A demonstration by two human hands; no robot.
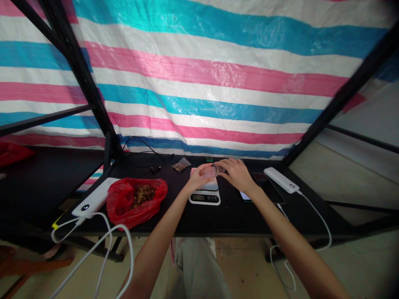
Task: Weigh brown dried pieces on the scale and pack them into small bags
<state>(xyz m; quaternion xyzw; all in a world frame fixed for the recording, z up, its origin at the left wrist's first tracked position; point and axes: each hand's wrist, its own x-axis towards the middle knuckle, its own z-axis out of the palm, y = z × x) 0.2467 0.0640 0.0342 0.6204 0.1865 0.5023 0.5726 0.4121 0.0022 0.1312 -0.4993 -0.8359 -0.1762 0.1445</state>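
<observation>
Over the kitchen scale in the middle of the desk, both hands meet around a small clear plastic bag. My left hand has its fingers closed on the bag's left side. From the right, my right hand pinches its other edge, knuckles up. Fingers partly hide the bag, so its contents cannot be made out. Behind and left of the scale lies a filled clear sachet of brown bits. To the left, an open red plastic bag holds a heap of small brown pieces.
White power banks lie left and right, with white cables attached. A dark phone rests by my right forearm. A small green item and a black cable are at the back. Striped sheeting hangs behind the black desk.
</observation>
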